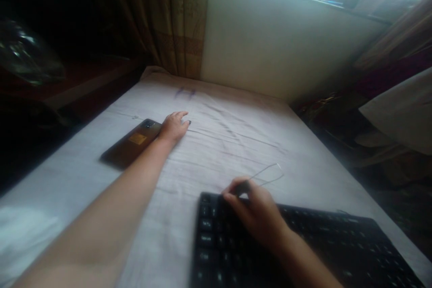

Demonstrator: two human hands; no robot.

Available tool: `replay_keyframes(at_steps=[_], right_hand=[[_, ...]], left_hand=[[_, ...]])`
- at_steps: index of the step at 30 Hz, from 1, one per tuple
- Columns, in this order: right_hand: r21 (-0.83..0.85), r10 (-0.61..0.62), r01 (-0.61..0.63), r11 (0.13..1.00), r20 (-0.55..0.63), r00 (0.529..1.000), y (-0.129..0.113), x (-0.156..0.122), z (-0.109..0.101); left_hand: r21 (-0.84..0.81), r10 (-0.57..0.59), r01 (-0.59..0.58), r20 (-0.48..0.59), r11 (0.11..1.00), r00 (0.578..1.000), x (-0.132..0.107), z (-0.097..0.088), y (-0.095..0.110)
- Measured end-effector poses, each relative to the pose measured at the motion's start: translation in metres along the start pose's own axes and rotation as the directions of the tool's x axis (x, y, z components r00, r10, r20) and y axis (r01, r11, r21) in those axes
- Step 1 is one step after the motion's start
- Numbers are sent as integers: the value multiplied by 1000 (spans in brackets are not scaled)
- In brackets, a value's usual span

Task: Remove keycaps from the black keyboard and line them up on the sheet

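Observation:
My left hand (174, 127) reaches out over the white sheet, its fingers apart. A tiny dark spot shows at its thumb tip; I cannot make out what it is. Beside the left wrist a dark smartphone (123, 150) lies back side up, with a tan patch and camera lenses showing. My right hand (254, 202) is closed, in a pinch, around a small dark object (242, 187) with a thin wire loop (272, 167) sticking out beyond the hand. Under that hand and forearm lies a black keyboard (337, 243), partly covered by them.
The white sheet (219, 144) covers a bed-like surface, with purple marks at its far end. Behind stand a pale wall (263, 40) and a brown curtain (178, 18). At the left a clear plastic-looking object (30, 54) sits on a dark reddish surface. White cloth (405, 108) hangs at the right.

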State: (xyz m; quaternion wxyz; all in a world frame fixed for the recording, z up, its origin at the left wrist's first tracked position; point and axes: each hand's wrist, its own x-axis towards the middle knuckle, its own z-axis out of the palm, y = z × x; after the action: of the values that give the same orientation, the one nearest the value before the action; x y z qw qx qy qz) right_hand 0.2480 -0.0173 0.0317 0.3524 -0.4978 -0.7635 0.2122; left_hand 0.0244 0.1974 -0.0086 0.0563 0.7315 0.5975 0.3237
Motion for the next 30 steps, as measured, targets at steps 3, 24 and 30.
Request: replay_keyframes(at_steps=[3, 24, 30], right_hand=[[30, 33, -36, 999, 76, 997, -1, 1, -6], [138, -30, 3, 990, 190, 981, 3, 15, -15], [91, -99, 80, 993, 228, 969, 1, 18, -16]], left_hand=[[3, -2, 2, 3, 1000, 1000, 0, 0, 0], [-6, 8, -8, 15, 1000, 1000, 0, 0, 0], [-8, 14, -14, 13, 1000, 1000, 0, 1, -1]])
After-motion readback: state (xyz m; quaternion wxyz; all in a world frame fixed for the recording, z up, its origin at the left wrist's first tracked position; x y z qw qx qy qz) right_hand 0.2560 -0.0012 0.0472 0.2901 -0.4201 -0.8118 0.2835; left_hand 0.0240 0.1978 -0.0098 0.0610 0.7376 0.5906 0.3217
